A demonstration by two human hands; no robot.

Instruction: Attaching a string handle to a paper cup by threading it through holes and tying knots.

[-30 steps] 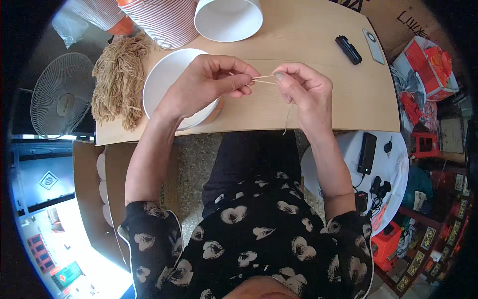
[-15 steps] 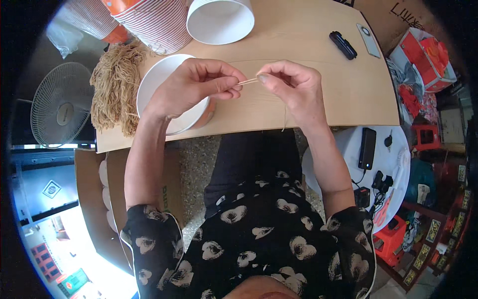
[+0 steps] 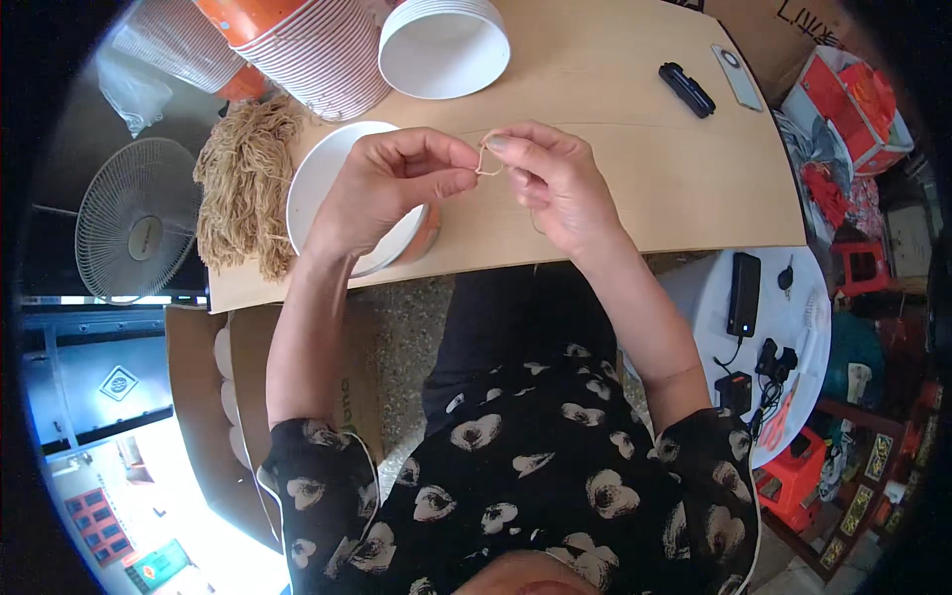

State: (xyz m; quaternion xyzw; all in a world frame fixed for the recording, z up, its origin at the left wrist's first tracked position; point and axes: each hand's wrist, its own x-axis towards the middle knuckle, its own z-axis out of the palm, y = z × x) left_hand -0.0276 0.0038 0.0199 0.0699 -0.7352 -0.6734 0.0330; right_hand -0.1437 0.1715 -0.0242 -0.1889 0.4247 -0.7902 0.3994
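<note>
Between my two hands runs a thin beige string (image 3: 488, 173), bent into a small loop. My left hand (image 3: 412, 178) pinches one part of it with thumb and forefinger, above the rim of a white paper tub (image 3: 309, 203). Just to the right, my right hand (image 3: 555, 178) pinches the top of the loop, its other fingers curled in. A loose end seems to hang below the right hand. Left of the tub lies a thick bundle of tan strings (image 3: 243, 188), draped over the table's edge. My left hand and wrist cover part of the tub.
Stacked orange-and-white tubs (image 3: 312, 64) and a white tub stack on its side (image 3: 444, 50) stand at the table's back. A black case (image 3: 686, 90) and a phone (image 3: 736, 76) lie far right. A fan (image 3: 139, 223) stands left; a white stool (image 3: 709, 297) with cables and scissors is right.
The string, drawn fairly straight between my hands before, is now bent into a loop. My right hand has moved left and turned. The whole view has shifted slightly.
</note>
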